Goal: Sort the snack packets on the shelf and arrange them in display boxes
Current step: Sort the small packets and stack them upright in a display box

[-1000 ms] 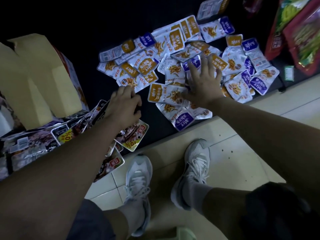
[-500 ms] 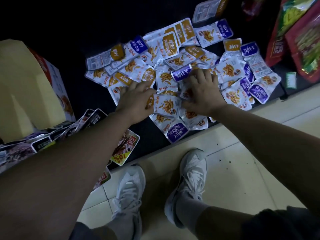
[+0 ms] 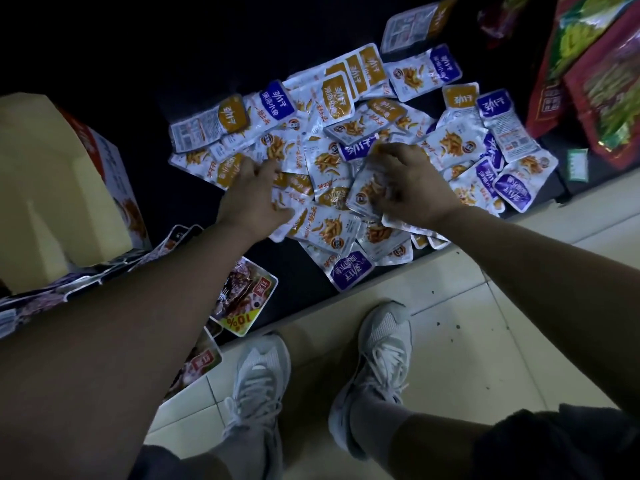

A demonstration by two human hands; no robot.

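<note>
A heap of small silver snack packets (image 3: 332, 168) with orange or purple labels lies on the dark shelf (image 3: 298, 271). My left hand (image 3: 252, 199) lies on the heap's left side, fingers stretched forward over the packets. My right hand (image 3: 412, 188) is in the middle of the heap, its fingers curled round a few silver packets (image 3: 363, 192) and bunching them. One purple-label packet (image 3: 349, 271) sits at the shelf's front edge. An open yellowish cardboard display box (image 3: 52, 188) stands at the left.
Dark snack packets (image 3: 242, 296) with a red label lie at the lower left, partly under my left forearm. Large red and green bags (image 3: 602, 84) lean at the upper right. Below the shelf edge are beige floor tiles (image 3: 467, 323) and my white shoes.
My left hand left the dark packets and moved right onto the silver heap. The right hand's flat fingers curled and drew packets together. The view shifted a little to the right.
</note>
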